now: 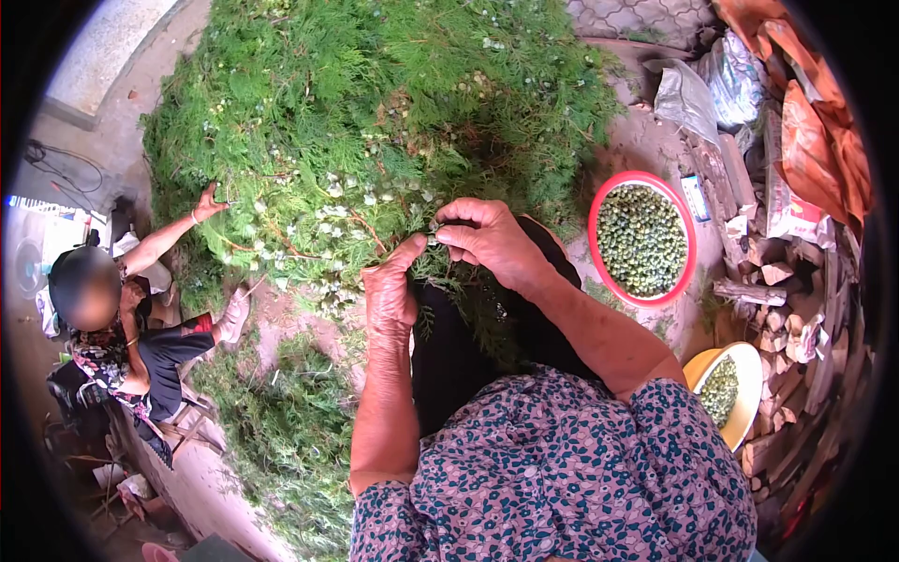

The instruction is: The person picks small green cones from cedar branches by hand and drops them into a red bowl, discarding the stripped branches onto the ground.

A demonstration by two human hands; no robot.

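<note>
Both my hands meet over my lap at the near edge of a large heap of green branches (309, 103). My left hand (393, 276) is closed, thumb and fingers pinched on a leafy green sprig (440, 267) that hangs down over my dark trousers. Just right of it, my right hand (482, 239) pinches at the top of the same sprig, its fingertips nearly touching the left ones. Whatever small piece lies between the right fingertips is too small to make out. Pale round cones (332, 229) dot the branches beside my left hand.
A red-rimmed basin (690, 253) of green cones stands at the right, with a yellow basin (744, 375) below it. Split firewood (773, 328) and bags (688, 98) line the right side. At the left, a seated person (122, 347) reaches into the heap. More branches (290, 421) lie lower left.
</note>
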